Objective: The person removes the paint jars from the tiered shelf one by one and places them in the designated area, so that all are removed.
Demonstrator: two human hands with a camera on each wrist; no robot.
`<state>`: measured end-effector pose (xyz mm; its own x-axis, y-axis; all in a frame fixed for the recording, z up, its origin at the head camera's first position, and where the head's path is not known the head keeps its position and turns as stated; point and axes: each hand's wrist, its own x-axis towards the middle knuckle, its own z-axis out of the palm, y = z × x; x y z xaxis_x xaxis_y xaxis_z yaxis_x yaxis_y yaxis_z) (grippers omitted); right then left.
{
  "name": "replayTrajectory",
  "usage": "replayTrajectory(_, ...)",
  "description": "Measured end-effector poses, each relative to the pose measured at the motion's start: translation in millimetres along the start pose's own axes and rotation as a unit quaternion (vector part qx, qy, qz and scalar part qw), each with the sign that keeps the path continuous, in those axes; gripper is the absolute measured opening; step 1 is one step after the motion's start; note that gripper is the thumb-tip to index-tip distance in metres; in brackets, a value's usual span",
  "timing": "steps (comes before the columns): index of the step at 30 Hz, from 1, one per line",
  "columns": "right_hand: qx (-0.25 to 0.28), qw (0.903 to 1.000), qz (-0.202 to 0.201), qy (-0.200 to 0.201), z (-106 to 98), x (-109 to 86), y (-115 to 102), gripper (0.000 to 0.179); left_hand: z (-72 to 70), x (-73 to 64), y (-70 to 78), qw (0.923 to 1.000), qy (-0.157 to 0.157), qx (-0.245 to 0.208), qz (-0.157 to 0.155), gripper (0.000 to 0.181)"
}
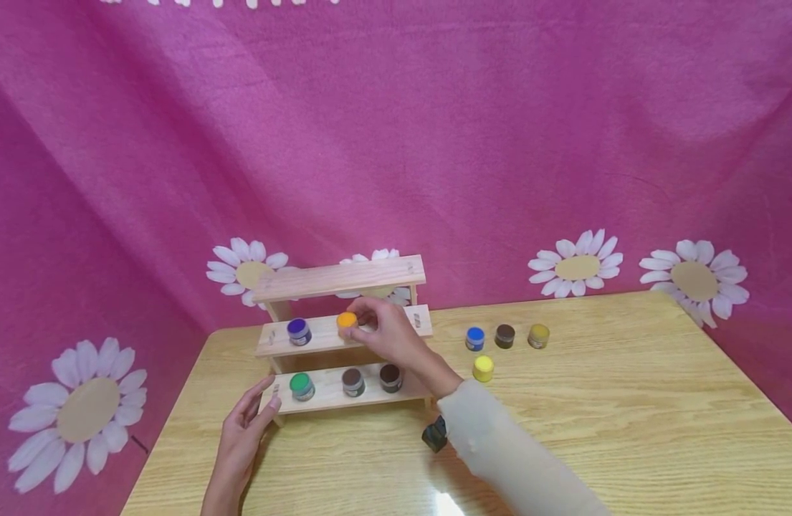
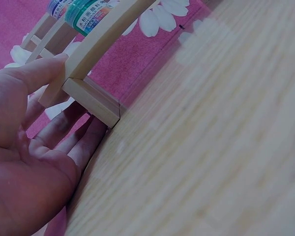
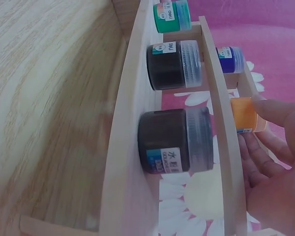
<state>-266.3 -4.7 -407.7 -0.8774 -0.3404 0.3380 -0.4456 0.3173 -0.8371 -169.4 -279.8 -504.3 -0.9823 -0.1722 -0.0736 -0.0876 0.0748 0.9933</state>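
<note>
A three-step wooden rack [image 1: 340, 278] stands on the table. My right hand [image 1: 393, 335] pinches an orange paint jar [image 1: 346, 322] at the middle step, right of a purple jar [image 1: 299, 331]. In the right wrist view, the thumb and fingers sit around the orange jar's lid end. My left hand [image 1: 242, 432] holds the left end of the bottom step, its thumb against the step's end [image 2: 76, 66] and the fingers by the leg. On that step stand a green jar [image 1: 302, 385], a brown jar [image 1: 353, 382] and a dark brown jar [image 1: 390, 378].
Right of the rack, a blue jar [image 1: 475, 338], a dark jar [image 1: 504, 335], an ochre jar [image 1: 539, 335] and a yellow jar [image 1: 483, 368] stand on the wooden table [image 1: 628, 401]. A pink cloth [image 1: 473, 158] with daisies hangs behind. A small black object [image 1: 434, 434] is by the right wrist.
</note>
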Motion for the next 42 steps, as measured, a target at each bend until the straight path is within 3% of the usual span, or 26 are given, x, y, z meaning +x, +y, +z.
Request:
replayTrajectory(8, 0.019, 0.9998, 0.004, 0.005, -5.1, -6.3, -1.6, 0.032, -3.0, -0.9, -1.1, 1.0, -0.001, 0.003, -0.004, 0.058)
replayTrajectory(24, 0.046, 0.9988, -0.009, 0.015, -39.7, -37.2, -8.4, 0.03, -3.5, 2.5, 0.9, 0.9998, -0.005, 0.012, -0.013, 0.058)
replayTrajectory(42, -0.033, 0.9968, -0.005, 0.073, -91.4, -97.4, 9.0, 0.029, -2.4, 0.9, 0.3, 0.9998, -0.01, 0.019, 0.0, 0.057)
